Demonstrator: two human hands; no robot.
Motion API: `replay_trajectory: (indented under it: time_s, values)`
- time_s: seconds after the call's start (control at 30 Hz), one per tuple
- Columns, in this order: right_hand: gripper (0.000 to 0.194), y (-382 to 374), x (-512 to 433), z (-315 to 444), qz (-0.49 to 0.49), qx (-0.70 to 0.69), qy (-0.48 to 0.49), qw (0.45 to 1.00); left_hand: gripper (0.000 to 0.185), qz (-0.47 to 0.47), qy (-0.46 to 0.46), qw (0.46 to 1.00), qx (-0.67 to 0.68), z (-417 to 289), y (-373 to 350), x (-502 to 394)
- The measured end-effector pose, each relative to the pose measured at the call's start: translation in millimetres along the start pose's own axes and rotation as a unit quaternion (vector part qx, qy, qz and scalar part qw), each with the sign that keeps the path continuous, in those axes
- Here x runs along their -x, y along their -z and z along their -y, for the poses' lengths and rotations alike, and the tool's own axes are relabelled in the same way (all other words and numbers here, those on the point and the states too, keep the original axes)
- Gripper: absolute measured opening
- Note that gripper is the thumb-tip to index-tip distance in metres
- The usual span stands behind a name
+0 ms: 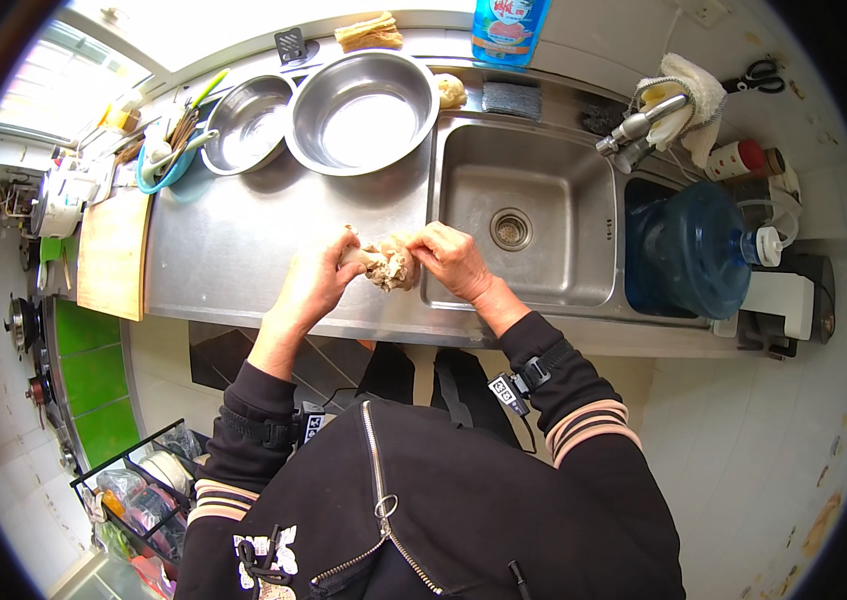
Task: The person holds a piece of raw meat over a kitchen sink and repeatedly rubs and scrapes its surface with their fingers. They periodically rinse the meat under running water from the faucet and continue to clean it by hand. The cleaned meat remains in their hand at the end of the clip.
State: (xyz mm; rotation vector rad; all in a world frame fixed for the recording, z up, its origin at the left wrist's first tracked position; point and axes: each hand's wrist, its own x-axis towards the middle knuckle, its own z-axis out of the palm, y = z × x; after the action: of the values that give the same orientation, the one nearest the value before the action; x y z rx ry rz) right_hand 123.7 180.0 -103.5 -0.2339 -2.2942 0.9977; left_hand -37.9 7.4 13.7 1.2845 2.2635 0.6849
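Over the front of the steel counter, just left of the sink, a pale, knobbly piece of food [391, 268] is held between both hands; it looks like a bone with meat on it. My left hand [324, 274] grips its smooth whitish end, thumb on the near side. At the other end, my right hand [452, 259] pinches the ragged, lumpy part between thumb and fingers. Part of the piece is hidden by the fingers. The sink basin [461, 187] lies right beside my right hand, with its round drain [511, 229] visible.
Behind the hands stand a large steel basin [303, 127] and a smaller one [222, 146]. A wooden board [114, 255] and a blue basket [181, 171] of utensils lie left. Right are a faucet [645, 124] and a large blue water jug [701, 251]. Dish soap [511, 30] stands at the back.
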Motion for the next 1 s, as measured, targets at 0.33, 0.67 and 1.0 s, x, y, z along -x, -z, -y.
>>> replay_trajectory:
  time_s: [0.33, 0.67, 1.0]
  values:
    - [0.013, 5.4, -4.2, -7.9, 0.057, 0.068, 0.078, 0.993, 0.033, -0.001, 0.004, 1.0, 0.009, 1.3, 1.1, -3.1]
    - [0.012, -5.0, -0.4, -2.8, -0.003, 0.008, 0.022, 1.0, 0.034, -0.005, -0.003, 1.0, 0.013, 0.7, 1.8, -5.3]
    - [0.008, 2.5, 2.6, 2.9, -0.005, -0.039, -0.035, 0.999, 0.032, 0.002, 0.003, 1.0, 0.013, 2.9, 1.7, -5.9]
